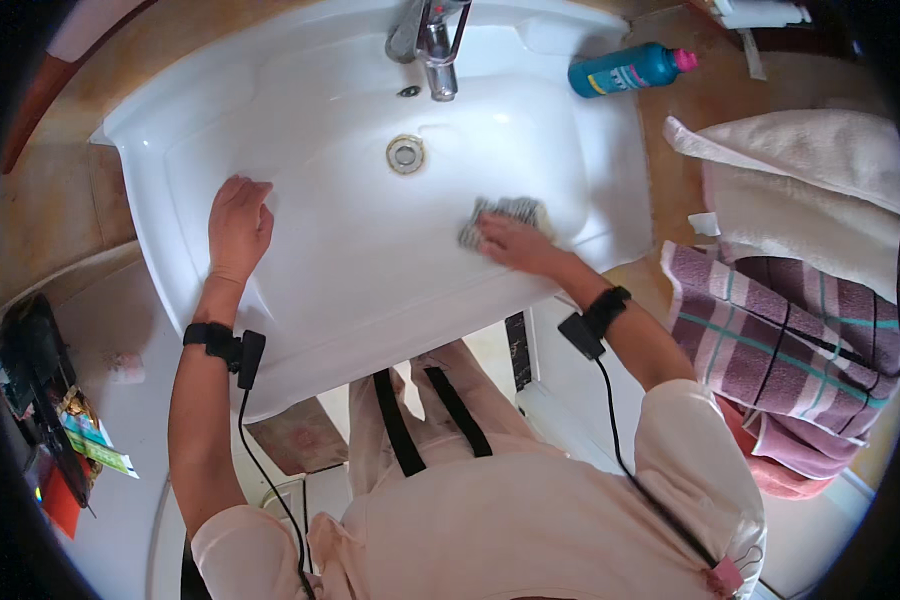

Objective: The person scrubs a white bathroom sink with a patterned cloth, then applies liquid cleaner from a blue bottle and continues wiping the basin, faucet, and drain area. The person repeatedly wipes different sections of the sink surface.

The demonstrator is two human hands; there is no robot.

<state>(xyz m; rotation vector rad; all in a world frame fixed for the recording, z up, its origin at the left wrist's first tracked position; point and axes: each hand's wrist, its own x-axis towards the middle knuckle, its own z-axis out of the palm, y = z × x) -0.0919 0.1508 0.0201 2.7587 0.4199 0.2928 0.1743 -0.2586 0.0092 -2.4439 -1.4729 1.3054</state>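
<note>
A wide white washbasin [320, 245] fills the view in front of me. My right hand [515, 243] presses a grey-and-white patterned cloth [518, 208] against the right part of the bowl. Its fingertips are partly lost in the cloth's folds. On the left side of the basin, my left hand [240, 228] rests over the inner slope, holding nothing, with the thumb a little apart from the bent fingers. Between the hands and farther back lies the round drain [405, 154], below a chrome tap [438, 60].
A teal bottle with a pink cap [625, 70] lies on its side at the basin's back right corner. White towels [810, 190] and a purple checked towel [780, 330] hang at the right. Several small packets [90, 430] sit at the far left.
</note>
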